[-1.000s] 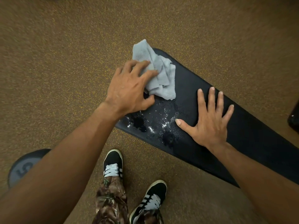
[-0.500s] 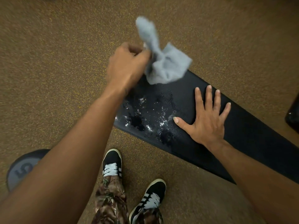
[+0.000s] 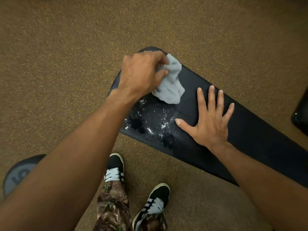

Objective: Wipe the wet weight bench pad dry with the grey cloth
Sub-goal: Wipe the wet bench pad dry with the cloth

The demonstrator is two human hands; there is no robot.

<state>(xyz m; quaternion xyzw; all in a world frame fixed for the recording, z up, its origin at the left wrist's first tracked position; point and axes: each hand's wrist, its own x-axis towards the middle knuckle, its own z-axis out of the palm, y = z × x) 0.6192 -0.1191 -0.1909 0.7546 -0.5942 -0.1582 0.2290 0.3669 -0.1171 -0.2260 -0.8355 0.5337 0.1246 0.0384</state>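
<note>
A black weight bench pad point(image 3: 250, 130) runs from the upper middle down to the right edge. Water drops and wet patches point(image 3: 150, 122) glisten on its near end. My left hand point(image 3: 141, 74) is closed on a bunched grey cloth point(image 3: 171, 85), which hangs from my fingers and touches the pad just beyond the wet patch. My right hand point(image 3: 210, 120) lies flat on the pad, fingers spread, to the right of the water.
Speckled brown rubber floor point(image 3: 66, 64) surrounds the bench. A round grey weight plate point(image 3: 18, 174) lies at the lower left. My two black-and-white shoes point(image 3: 115, 169) stand close to the bench. A dark object point(image 3: 300, 117) sits at the right edge.
My left hand lifted the cloth off the pad's end, swung it up, and has now brought it back down onto the pad near the water. The right hand stayed flat.
</note>
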